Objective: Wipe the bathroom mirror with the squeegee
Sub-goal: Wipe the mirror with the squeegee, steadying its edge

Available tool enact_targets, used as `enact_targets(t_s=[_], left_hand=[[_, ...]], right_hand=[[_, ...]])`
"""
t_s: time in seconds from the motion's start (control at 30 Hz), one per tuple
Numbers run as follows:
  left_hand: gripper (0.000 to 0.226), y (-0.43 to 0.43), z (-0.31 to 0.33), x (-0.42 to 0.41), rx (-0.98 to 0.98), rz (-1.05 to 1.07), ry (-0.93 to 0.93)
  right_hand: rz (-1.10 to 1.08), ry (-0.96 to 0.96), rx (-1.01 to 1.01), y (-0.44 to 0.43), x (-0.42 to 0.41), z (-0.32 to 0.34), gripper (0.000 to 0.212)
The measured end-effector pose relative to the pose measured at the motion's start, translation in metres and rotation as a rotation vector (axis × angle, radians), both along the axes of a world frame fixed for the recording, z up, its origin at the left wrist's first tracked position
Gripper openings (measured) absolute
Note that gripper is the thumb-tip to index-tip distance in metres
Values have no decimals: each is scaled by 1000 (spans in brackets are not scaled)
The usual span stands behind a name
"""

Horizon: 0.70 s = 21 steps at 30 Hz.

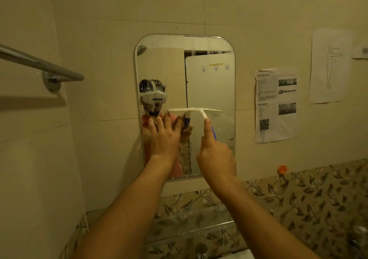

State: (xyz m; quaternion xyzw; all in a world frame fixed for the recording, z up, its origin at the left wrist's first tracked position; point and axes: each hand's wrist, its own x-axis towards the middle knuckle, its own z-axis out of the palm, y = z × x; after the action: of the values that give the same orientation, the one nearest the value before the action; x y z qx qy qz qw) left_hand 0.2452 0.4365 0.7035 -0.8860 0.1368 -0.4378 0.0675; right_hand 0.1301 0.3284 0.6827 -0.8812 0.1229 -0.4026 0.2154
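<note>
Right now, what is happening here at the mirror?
A person is wiping the wall mirror with a white squeegee. The right hand grips its handle and holds the blade level, about halfway down the glass. The left hand lies flat and open on the lower left part of the mirror. That lower left part looks smeared and wet.

White squeegee (195, 110) lies level across the rounded mirror's (211, 79) middle.
</note>
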Motion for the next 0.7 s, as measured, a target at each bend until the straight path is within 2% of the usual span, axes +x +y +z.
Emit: enact_targets(t_s=[0.1,0.2,0.37,0.53,0.7], left_hand=[[86,-1,0,0,4,8,4],[92,-1,1,1,18,19,5],[104,-1,2,3,11,10,8],[89,-1,1,3,-16,-29,-10],[93,-1,0,5,-22,-21,16]], right_hand=[[1,34,20,-3,-3,1,76],[57,10,47,-6,-8,19,69],[163,-220,82,-16,-16,83,56],[93,-291,-7,-21,0,165,61],[47,-289,-61,-22,16,205,64]])
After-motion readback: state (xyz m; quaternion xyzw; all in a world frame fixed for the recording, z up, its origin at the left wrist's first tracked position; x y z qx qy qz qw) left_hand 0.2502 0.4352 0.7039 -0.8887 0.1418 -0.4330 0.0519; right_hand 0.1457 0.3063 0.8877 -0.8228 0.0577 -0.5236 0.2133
